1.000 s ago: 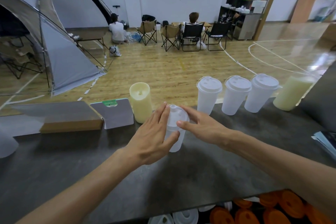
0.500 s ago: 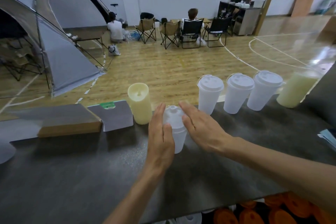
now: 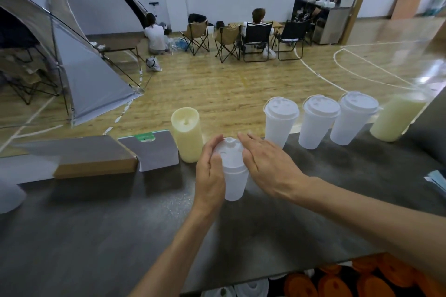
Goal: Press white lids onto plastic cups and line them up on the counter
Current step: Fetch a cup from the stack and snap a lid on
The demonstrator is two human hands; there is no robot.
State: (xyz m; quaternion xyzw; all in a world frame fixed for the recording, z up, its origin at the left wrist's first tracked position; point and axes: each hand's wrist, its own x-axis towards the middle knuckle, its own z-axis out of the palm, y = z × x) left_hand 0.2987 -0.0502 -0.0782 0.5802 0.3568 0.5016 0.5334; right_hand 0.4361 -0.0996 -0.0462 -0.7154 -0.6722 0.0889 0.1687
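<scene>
A frosted plastic cup (image 3: 233, 182) with a white lid (image 3: 229, 154) stands on the dark counter (image 3: 96, 224) in front of me. My left hand (image 3: 210, 176) presses flat against the cup's left side. My right hand (image 3: 268, 164) lies against its right side, fingers at the lid's rim. Three lidded cups stand in a row at the counter's far edge: one (image 3: 280, 120), a second (image 3: 317, 122), a third (image 3: 352, 118).
A pale yellow candle-like cylinder (image 3: 187, 136) stands left of the held cup, another (image 3: 395, 119) at the right end of the row. A grey card (image 3: 156, 149) and a flat cardboard box (image 3: 82, 157) lie left. More lids (image 3: 251, 288) and orange discs (image 3: 362, 279) sit below the counter's near edge.
My left hand has turned from cupping the cup's front to lying flat along its left side. My right hand has closed in against the lid's right edge.
</scene>
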